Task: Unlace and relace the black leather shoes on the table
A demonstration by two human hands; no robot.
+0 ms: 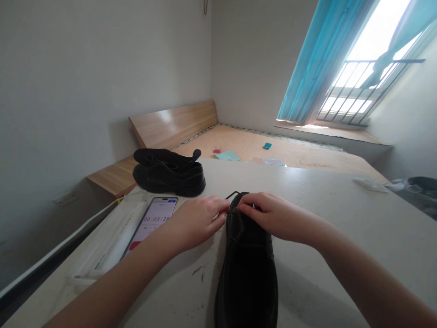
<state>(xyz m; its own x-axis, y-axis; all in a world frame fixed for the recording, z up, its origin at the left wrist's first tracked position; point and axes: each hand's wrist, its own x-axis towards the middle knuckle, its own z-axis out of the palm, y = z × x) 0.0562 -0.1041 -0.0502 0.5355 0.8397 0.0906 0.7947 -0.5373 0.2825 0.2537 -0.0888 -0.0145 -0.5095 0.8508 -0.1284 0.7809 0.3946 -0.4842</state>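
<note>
A black shoe (pixel 251 269) lies on the white table in front of me, its opening toward me and its toe pointing away. My left hand (pixel 206 216) is at the left side of the lacing, thumb and fingers pinched on a dark shoelace (pixel 234 195). From the right, my right hand (pixel 264 212) reaches over the front of the shoe, its fingertips closed at the lace area near my left fingertips. The lace loops up between the two hands. What exactly the right fingertips grip is partly hidden.
More black footwear (pixel 169 173) stands at the table's far left. A phone (pixel 155 218) showing a running timer leans by a clear plastic case (pixel 112 241). Beyond the table (pixel 327 200) is a bed (pixel 297 157) with small items on it. A plastic packet (pixel 370 184) lies at the right edge.
</note>
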